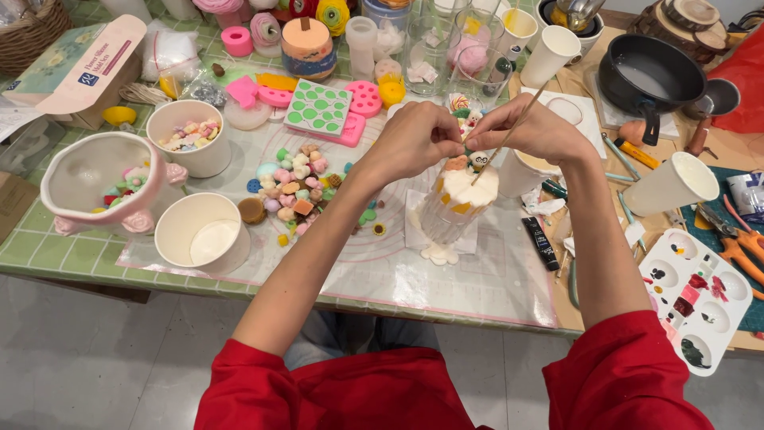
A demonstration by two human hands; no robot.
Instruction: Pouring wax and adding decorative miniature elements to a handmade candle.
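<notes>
A clear glass point(455, 209) filled with white wax and orange pieces stands on a translucent mat point(374, 271), with white spill at its base. Small decorations sit on the cream top, among them a little white figure point(479, 159). My left hand point(414, 142) pinches at the decorations from the left. My right hand point(532, 131) holds a thin wooden stick point(509, 135) whose tip touches the cream.
A pile of small pastel wax shapes point(296, 185) lies left of the glass. Paper cups point(203, 233), a pink-trimmed pot point(103, 187), silicone moulds point(320, 107), a black pan point(654, 72), a paint palette point(700, 299) and orange pliers point(744, 243) crowd the table.
</notes>
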